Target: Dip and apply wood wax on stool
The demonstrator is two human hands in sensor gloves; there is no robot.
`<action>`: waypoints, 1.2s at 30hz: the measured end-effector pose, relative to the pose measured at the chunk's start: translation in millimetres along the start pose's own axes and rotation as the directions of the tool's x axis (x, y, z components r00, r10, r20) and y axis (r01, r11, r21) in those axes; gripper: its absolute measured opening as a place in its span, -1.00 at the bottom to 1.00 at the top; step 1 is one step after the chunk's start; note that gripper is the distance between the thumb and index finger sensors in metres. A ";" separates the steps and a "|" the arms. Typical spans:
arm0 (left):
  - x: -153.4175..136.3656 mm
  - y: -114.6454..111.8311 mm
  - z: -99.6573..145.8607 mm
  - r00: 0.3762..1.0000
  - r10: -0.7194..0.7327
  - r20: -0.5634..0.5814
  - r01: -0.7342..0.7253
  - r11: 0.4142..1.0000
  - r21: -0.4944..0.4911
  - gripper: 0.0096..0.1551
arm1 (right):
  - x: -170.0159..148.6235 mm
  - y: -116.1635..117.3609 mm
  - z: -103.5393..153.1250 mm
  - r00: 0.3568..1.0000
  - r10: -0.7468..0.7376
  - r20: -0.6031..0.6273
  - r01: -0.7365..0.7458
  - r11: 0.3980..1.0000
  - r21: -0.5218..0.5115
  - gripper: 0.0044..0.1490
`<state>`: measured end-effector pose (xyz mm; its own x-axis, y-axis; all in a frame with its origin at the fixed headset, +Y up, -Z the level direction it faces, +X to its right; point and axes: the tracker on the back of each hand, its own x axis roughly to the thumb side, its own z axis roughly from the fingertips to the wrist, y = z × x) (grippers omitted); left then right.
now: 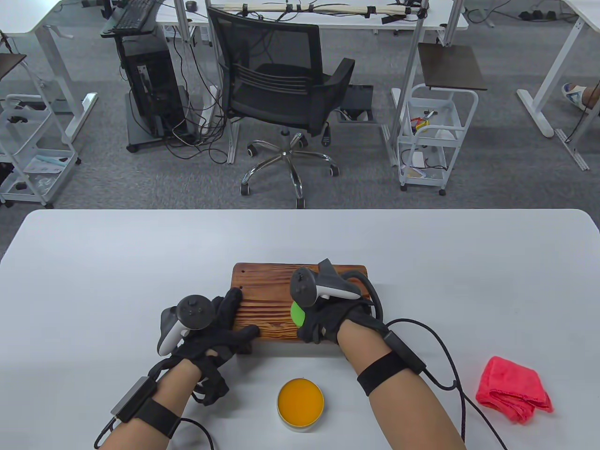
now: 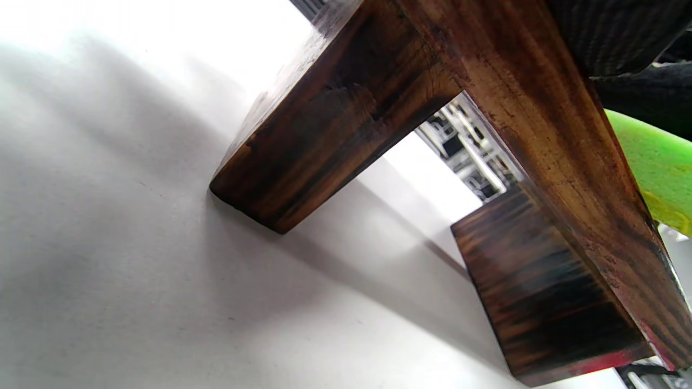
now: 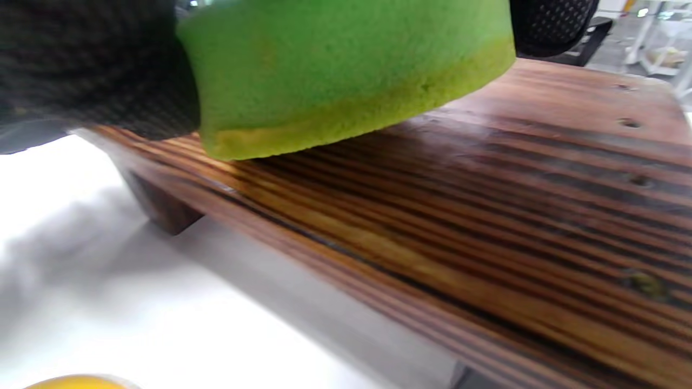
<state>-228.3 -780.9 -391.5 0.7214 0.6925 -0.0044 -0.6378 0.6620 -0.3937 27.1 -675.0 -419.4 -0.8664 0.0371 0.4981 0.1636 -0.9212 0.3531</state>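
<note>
Table view shows our right hand [image 1: 328, 323] gripping the green sponge [image 1: 297, 314] on the stool [image 1: 267, 300], beneath the fingers. Left hand [image 1: 220, 328] holds the stool's near corner, thumb along its edge. We should rub along the grain, pressing evenly; wax tin [image 1: 300, 404] sits behind both palms.

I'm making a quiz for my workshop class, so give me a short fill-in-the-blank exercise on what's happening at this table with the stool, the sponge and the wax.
1. The right hand holds a ____ sponge against the stool's top.
2. The left hand steadies the wooden stool at its ____ end.
3. The open tin of wax holds wax of ____ colour.
4. The folded cloth near the table's right edge is ____.

Missing words: green; left; orange; red
</note>
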 end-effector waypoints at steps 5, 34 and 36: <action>0.1 0.0 0.0 1.000 0.002 0.000 -0.002 1.000 0.000 0.39 | -6.9 -2.8 -0.8 0.999 0.004 -0.039 -0.004 1.000 0.003 0.25; 0.3 0.9 -0.6 1.000 -0.001 0.002 0.001 1.000 -0.002 0.38 | 31.7 -5.9 -23.4 0.999 -0.001 0.037 0.001 1.000 -0.008 0.27; 0.2 0.9 -0.6 1.000 0.000 0.003 0.000 1.000 -0.003 0.38 | 30.8 -5.9 -20.3 0.999 -0.006 0.044 0.006 1.000 0.003 0.26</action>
<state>-228.5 -780.3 -392.4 0.7205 0.6934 -0.0019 -0.6373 0.6611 -0.3961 -10.2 -676.3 -422.2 -0.8456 0.0594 0.5305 0.1603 -0.9197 0.3584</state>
